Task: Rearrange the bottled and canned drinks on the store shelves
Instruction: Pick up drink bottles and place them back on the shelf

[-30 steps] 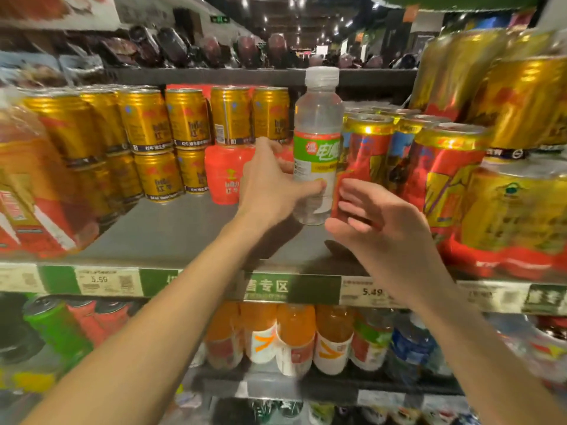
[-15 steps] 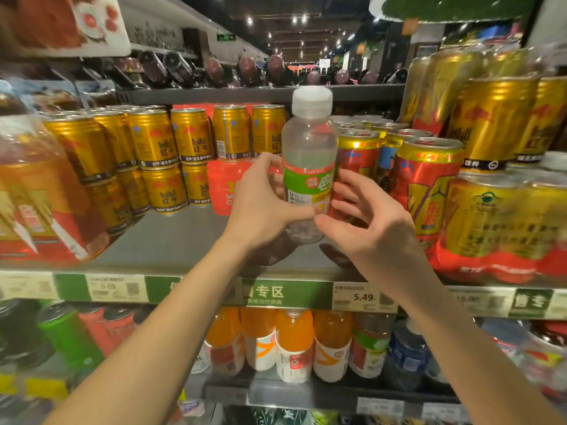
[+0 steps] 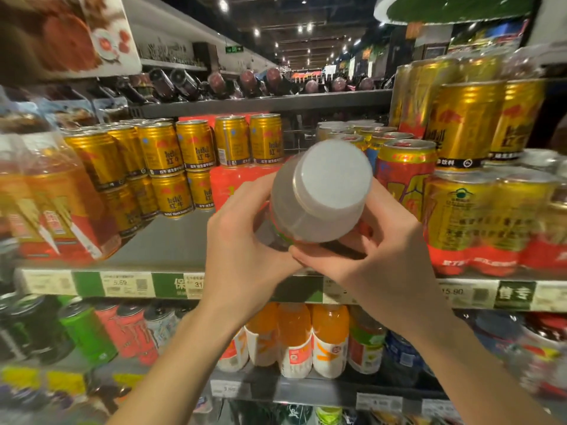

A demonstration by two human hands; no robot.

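Note:
A clear plastic bottle point(image 3: 319, 194) with a white cap and a green and orange label is held off the shelf, tipped with its cap toward the camera. My left hand point(image 3: 242, 240) grips its left side. My right hand point(image 3: 377, 253) wraps round its lower right side. Both hands hold it in front of the grey shelf point(image 3: 171, 240). Behind the bottle stand tall red and yellow cans point(image 3: 405, 173). The bottle's lower part is hidden by my hands.
Small gold cans point(image 3: 159, 167) stand stacked at the back left of the shelf, with red packs point(image 3: 233, 185) beside them. Wrapped gold multipacks point(image 3: 478, 216) fill the right. Orange bottles point(image 3: 294, 342) and dark cans point(image 3: 79, 329) line the shelf below. Price tags point(image 3: 122, 283) run along the edge.
The bottle has been lifted off the shelf and tilted toward the camera. My right hand has closed round it from the right. The view has moved closer.

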